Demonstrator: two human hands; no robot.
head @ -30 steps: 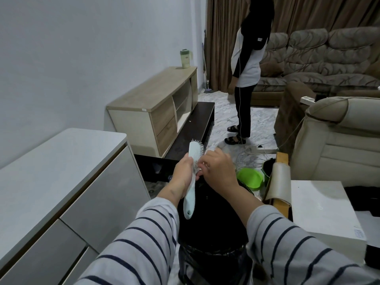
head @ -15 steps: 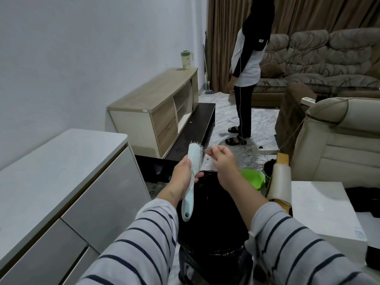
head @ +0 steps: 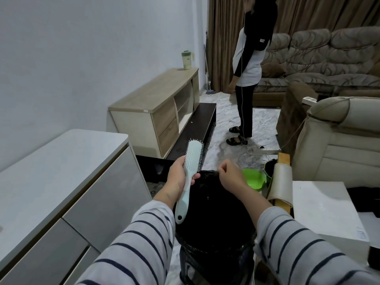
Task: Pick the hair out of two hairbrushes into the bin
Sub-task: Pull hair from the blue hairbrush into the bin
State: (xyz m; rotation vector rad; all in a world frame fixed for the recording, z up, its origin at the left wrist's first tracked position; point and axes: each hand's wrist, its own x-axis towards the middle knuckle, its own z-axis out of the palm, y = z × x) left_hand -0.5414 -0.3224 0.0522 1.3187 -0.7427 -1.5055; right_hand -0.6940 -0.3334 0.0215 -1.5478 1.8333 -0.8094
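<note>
My left hand (head: 178, 176) grips a pale mint hairbrush (head: 189, 171) by the neck, head up, bristles facing right and away from me. Below both hands stands a bin lined with a black bag (head: 213, 214). My right hand (head: 229, 175) hovers over the bin's far rim, apart from the brush, with fingers pinched together. Whether hair is between the fingertips is too fine to see. No second brush is in view.
A white-topped grey cabinet (head: 51, 171) runs along the left. A white table (head: 324, 208) is at the right, with a beige armchair (head: 337, 145) behind it. A green dustpan (head: 254, 178) lies beyond the bin. A person (head: 246, 75) stands on the marble floor ahead.
My right hand has pulled away from the brush's bristles and moved right and down over the bin. The brush has turned its back more toward me.
</note>
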